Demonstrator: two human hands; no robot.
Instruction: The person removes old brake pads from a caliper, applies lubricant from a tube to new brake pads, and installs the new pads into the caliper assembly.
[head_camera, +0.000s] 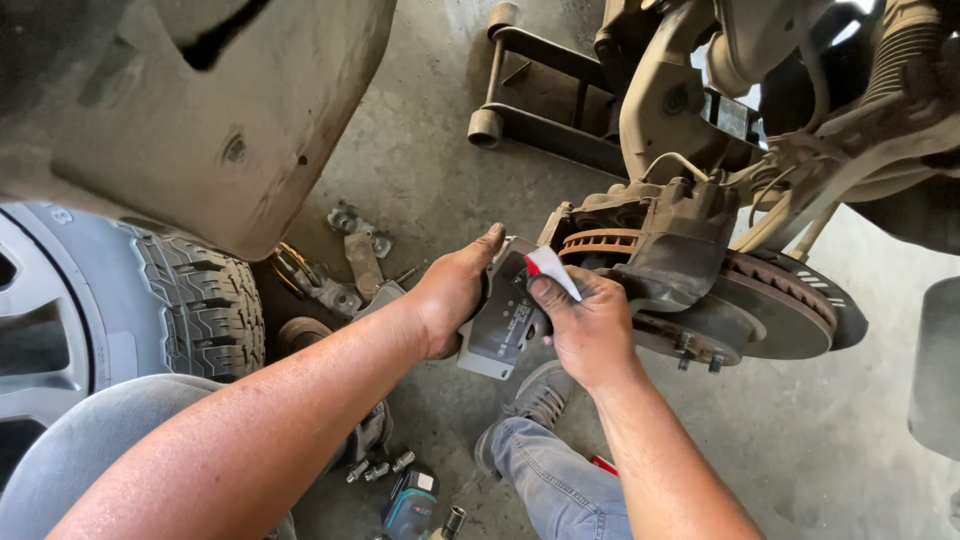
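1. The left hand (452, 292) gripped a grey brake pad (503, 322) by its left edge, fingers curled behind it and the thumb stretched along its top.
2. The right hand (590, 327) pinched a small white-and-red packet (551, 269) between thumb and fingertips, pressed against the pad's face.
3. Just beyond those fingers sat the rusty brake caliper (655, 235) over the brake disc (770, 310).
4. Below the left wrist lay loose lug nuts (380, 468) and a teal power tool (411, 503); a removed wheel (130, 300) stood further left.
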